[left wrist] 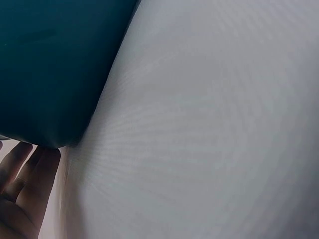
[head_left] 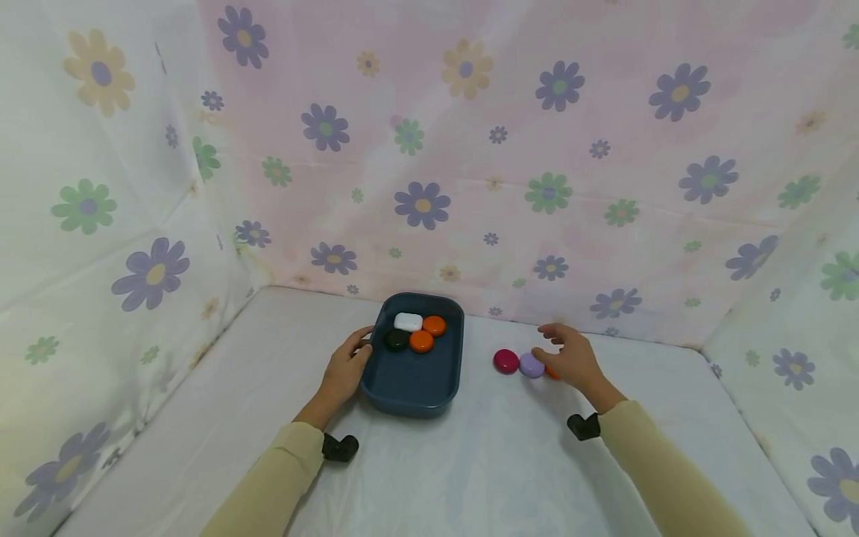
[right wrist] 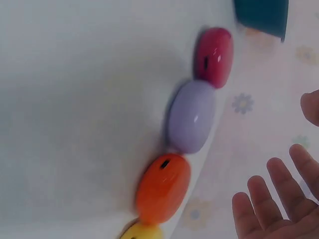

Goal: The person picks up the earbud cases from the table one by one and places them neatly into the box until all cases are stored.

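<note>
My left hand [head_left: 345, 371] touches the left side of a dark blue-teal tray [head_left: 409, 384], its fingers extended along the rim; in the left wrist view the fingertips [left wrist: 50, 159] meet the tray's outer wall. Inside the tray lie a white rounded-rectangular piece [head_left: 408, 321], a black round piece [head_left: 397, 340] and two orange round pieces [head_left: 421, 341]. My right hand [head_left: 577, 362] hovers, fingers spread and holding nothing, by a row of glossy rounded pieces: crimson [head_left: 506, 362], lilac [head_left: 532, 365], orange [right wrist: 163, 188] and yellow [right wrist: 143, 232]. In the head view the hand hides the yellow one.
A white cloth-covered table [head_left: 470, 477] lies under everything. Flower-printed curtains [head_left: 496, 201] close off the back and both sides, the back one close behind the tray. Black wrist-worn devices [head_left: 340, 448] sit at both cuffs.
</note>
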Demonstrator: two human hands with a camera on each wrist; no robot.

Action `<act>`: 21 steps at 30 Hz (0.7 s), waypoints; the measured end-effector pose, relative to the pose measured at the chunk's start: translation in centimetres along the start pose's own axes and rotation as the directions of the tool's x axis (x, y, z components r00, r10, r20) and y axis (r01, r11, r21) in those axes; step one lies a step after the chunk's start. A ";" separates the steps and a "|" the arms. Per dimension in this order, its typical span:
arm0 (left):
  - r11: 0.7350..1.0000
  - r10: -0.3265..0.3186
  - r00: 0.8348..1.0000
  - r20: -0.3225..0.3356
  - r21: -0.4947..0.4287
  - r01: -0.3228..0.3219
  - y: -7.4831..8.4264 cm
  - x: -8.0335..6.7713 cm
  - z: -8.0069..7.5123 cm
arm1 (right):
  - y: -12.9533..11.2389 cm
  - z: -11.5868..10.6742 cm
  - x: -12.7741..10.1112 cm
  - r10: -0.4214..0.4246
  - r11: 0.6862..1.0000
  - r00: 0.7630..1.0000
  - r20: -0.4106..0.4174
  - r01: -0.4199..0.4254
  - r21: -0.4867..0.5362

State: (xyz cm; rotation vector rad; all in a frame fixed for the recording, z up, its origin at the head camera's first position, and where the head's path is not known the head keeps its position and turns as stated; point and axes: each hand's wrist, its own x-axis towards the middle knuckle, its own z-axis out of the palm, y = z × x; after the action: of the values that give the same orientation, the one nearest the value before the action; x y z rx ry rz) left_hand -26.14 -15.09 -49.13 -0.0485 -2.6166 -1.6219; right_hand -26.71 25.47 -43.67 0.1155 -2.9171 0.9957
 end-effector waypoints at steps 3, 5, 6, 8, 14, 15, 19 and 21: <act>1.000 -0.001 1.000 0.001 0.000 0.001 0.2 -0.1 0.0 | -1.3 0.4 0.3 -0.022 1.000 1.000 0.002 0.022 0.010; 1.000 -0.004 1.000 0.001 0.003 0.004 0.3 -0.1 -0.1 | -2.1 0.6 0.5 -0.039 0.999 0.999 0.008 0.038 0.030; 1.000 -0.006 1.000 0.002 0.005 0.006 0.4 -0.1 -0.1 | -2.5 0.7 0.6 -0.047 0.998 0.999 0.008 0.047 0.043; 1.000 -0.009 1.000 0.002 0.008 0.009 0.4 -0.2 -0.1 | -3.3 1.0 0.9 -0.070 0.995 0.997 0.009 0.070 0.067; 1.000 -0.011 1.000 0.000 0.006 0.011 0.4 -0.2 -0.1 | -5.8 2.1 1.6 -0.110 0.987 0.994 0.026 0.106 0.120; 1.000 -0.011 1.000 0.000 0.007 0.011 0.4 -0.2 -0.1 | -6.2 2.4 1.7 -0.114 0.986 0.993 0.031 0.109 0.128; 1.000 -0.010 1.000 0.002 0.009 0.010 0.4 -0.2 -0.1 | -7.4 3.3 2.0 -0.125 0.980 0.991 0.050 0.115 0.160; 1.000 -0.007 1.000 0.002 0.008 0.007 0.4 -0.2 -0.1 | -7.9 3.7 2.2 -0.128 0.979 0.990 0.055 0.118 0.166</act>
State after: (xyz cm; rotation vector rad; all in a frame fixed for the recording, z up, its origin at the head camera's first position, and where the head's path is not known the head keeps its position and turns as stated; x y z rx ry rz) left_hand -25.91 -14.98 -48.76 -0.0407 -2.6283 -1.6138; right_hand -28.30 16.85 -41.64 0.3381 -2.8400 1.2291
